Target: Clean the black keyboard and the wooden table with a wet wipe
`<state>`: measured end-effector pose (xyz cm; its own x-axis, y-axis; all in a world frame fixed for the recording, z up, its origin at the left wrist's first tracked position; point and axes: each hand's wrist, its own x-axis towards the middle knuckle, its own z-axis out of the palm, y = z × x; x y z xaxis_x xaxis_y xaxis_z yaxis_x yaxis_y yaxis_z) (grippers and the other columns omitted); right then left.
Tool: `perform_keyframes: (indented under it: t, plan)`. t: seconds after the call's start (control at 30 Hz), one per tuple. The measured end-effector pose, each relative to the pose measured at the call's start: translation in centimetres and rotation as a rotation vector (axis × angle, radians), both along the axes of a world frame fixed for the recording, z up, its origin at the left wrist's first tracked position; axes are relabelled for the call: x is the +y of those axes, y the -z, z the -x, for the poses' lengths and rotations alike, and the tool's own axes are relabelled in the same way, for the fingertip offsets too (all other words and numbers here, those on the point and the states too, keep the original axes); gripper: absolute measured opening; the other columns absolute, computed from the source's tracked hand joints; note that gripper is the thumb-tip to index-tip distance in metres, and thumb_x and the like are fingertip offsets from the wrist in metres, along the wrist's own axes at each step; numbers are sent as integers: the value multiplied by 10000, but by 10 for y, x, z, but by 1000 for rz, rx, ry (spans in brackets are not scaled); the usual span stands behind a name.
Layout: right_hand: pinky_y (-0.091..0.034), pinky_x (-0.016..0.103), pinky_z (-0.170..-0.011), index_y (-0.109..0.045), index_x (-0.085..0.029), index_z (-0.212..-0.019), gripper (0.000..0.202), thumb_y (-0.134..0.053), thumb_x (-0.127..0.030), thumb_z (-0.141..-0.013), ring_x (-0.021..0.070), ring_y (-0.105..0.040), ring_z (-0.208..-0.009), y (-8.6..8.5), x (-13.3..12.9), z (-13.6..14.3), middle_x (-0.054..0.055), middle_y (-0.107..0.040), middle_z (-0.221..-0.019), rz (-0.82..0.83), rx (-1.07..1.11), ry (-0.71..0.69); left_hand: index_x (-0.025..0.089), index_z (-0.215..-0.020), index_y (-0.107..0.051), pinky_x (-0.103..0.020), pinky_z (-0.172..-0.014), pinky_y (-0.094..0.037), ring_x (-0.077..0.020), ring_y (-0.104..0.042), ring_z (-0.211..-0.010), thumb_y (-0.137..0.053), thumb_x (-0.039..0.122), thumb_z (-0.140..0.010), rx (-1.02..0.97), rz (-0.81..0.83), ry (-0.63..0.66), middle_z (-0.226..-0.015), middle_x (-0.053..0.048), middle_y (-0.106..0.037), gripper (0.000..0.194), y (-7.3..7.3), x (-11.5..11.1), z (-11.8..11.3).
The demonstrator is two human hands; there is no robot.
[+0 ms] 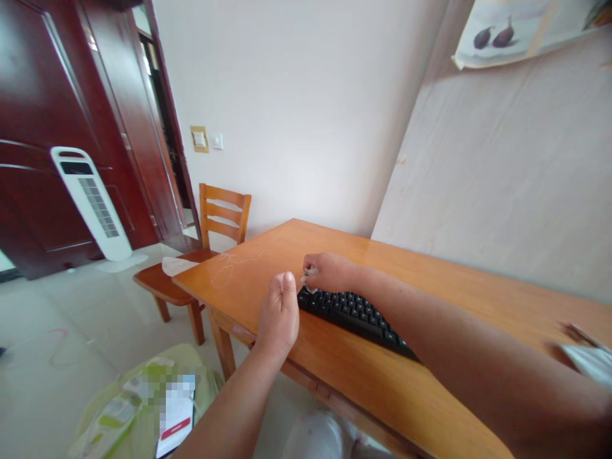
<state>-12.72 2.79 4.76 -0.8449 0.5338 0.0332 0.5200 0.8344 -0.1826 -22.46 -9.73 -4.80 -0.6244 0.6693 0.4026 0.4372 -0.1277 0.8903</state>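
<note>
A black keyboard [356, 312] lies at a slant on the wooden table. My right hand [329, 272] is closed around a crumpled pale cloth or tissue [310, 278] over the keyboard's far left end. The cloth hangs at the keys there, and my right forearm hides the keyboard's upper right part. At that same left end is my left hand [280, 312], closed with the thumb pointing up, its side against the keyboard's edge. Its curled fingertips are mostly hidden.
The table [478, 395] reaches the wall, with pale string-like marks [234, 261] on its left part. A wooden chair [222, 217] stands beyond it. On the lower left are a green stool [191, 357] and a phone [176, 421]. Papers [588, 360] lie at far right.
</note>
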Motion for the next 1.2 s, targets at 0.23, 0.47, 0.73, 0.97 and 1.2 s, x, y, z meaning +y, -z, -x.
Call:
perform_keyframes:
  t: [0.23,0.47,0.73,0.97,1.2]
  plan:
    - [-368,224,-603,-664,-209,-991,217,-583,-324,-826,157,-606,-785,7,6,1,31,-713,-922,16,-42,-80,217,-957,-542,-414,-846,-522,-250,-670,-903,-278,580,-987,19,3,6,-921,-88,-672,449,-4,-1,-2]
    - [-418,239,-695,-662,-201,-1061,312,-638,-324,-776,202,-627,-901,9,11,-8,85,-683,-1048,-59,-133,-191,218,-983,-552,-416,-864,-517,-270,-660,-1025,-294,593,-979,7,13,7,-1043,-108,-691,455,-4,-1,-1]
    - [-406,274,-642,-696,-202,-1039,271,-557,-314,-835,231,-637,-877,1,-3,-1,112,-674,-1031,-247,-224,-190,220,-945,-542,-402,-835,-516,-252,-671,-930,-292,587,-982,23,20,8,-947,-89,-687,445,-5,0,-2]
    - [-400,280,-643,-701,-182,-1059,297,-567,-300,-822,239,-643,-890,-7,-12,-10,128,-694,-1035,-264,-284,-208,224,-933,-531,-390,-822,-512,-241,-675,-881,-298,591,-979,39,43,5,-907,-77,-683,437,-6,-1,0]
    - [-367,265,-609,-698,-194,-1013,258,-574,-306,-816,219,-629,-843,-6,-12,-30,101,-703,-987,-226,-298,-192,226,-929,-536,-387,-819,-509,-241,-675,-876,-275,600,-978,74,60,16,-904,-78,-680,459,-6,-1,1]
